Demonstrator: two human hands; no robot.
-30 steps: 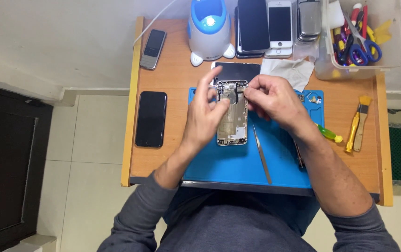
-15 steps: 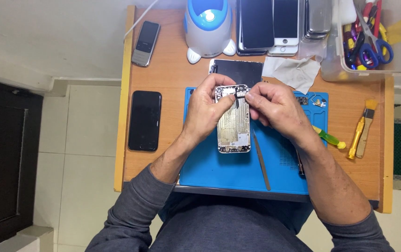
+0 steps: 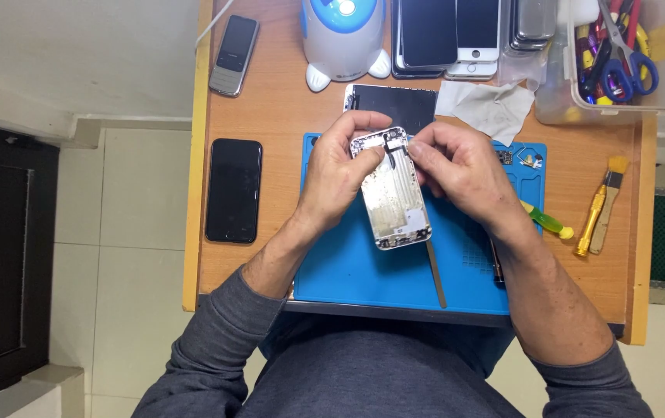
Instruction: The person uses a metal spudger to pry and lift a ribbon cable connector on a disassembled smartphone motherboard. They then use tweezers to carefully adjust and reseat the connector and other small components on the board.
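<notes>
An opened silver phone housing (image 3: 394, 203) is held tilted over the blue work mat (image 3: 363, 267). My left hand (image 3: 340, 174) grips its left edge near the top. My right hand (image 3: 456, 170) pinches at the housing's top end, where a small dark part sits; what the fingertips hold is too small to tell. A thin metal tool (image 3: 434, 272) lies on the mat just below the housing. A detached dark screen panel (image 3: 394, 101) lies behind my hands.
On the wooden desk (image 3: 286, 116): a black phone (image 3: 233, 190) at left, a grey keypad phone (image 3: 234, 54), a white-blue device (image 3: 344, 35), several phones stacked at the back, a white cloth (image 3: 491, 104), a clear tool tub (image 3: 627, 54), a green screwdriver (image 3: 548, 220), a yellow brush (image 3: 602, 207).
The view has shifted slightly and both hands have lifted the housing a little nearer the camera. My right fingers have moved in over its top end.
</notes>
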